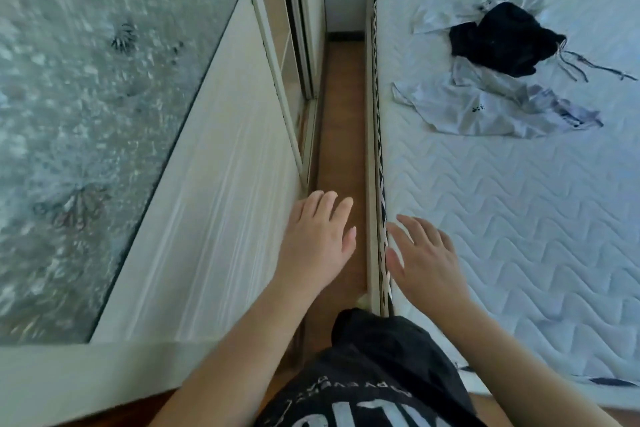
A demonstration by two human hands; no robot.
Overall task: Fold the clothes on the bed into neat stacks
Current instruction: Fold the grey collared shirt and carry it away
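A loose heap of clothes lies on the far part of the bed (519, 218): a black garment (502, 38) with drawstrings on top of crumpled white garments (485, 107). My left hand (317, 239) hovers over the narrow floor gap beside the bed, fingers straight, holding nothing. My right hand (424, 256) is over the near left edge of the quilted mattress, fingers spread and empty. Both hands are well short of the clothes.
A white wardrobe (214, 201) with a patterned glass panel and sliding doors stands close on the left. Between it and the bed runs a narrow strip of wooden floor (341, 114). A wall closes the gap at the far end.
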